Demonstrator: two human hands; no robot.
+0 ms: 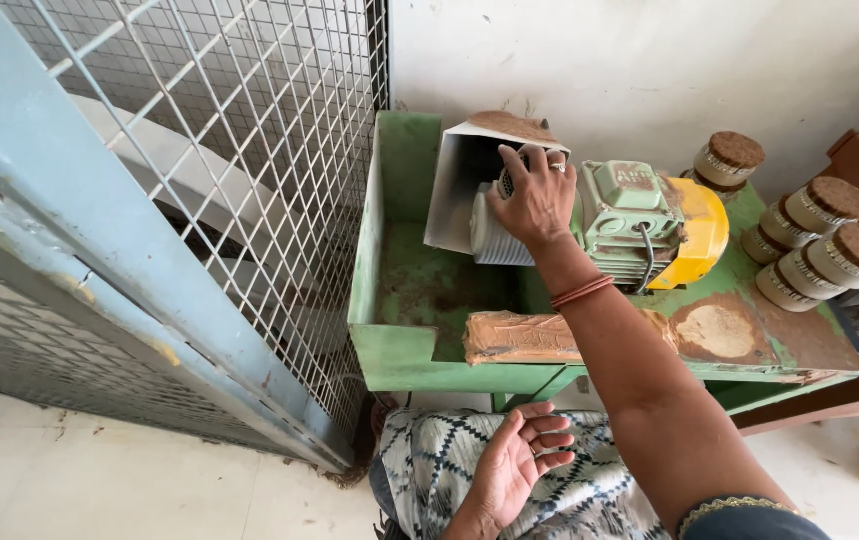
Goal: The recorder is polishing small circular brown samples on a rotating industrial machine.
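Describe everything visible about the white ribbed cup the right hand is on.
The white ribbed cup looks like thin plastic or paper with close ridges around its side. It lies on its side, base pointing left, pressed against the front of the green motor on the green metal stand. A bent grey metal guard stands behind and over it. The right hand covers its upper right part, fingers curled over the top, so its mouth is hidden. The left hand rests open in the lap, apart from it.
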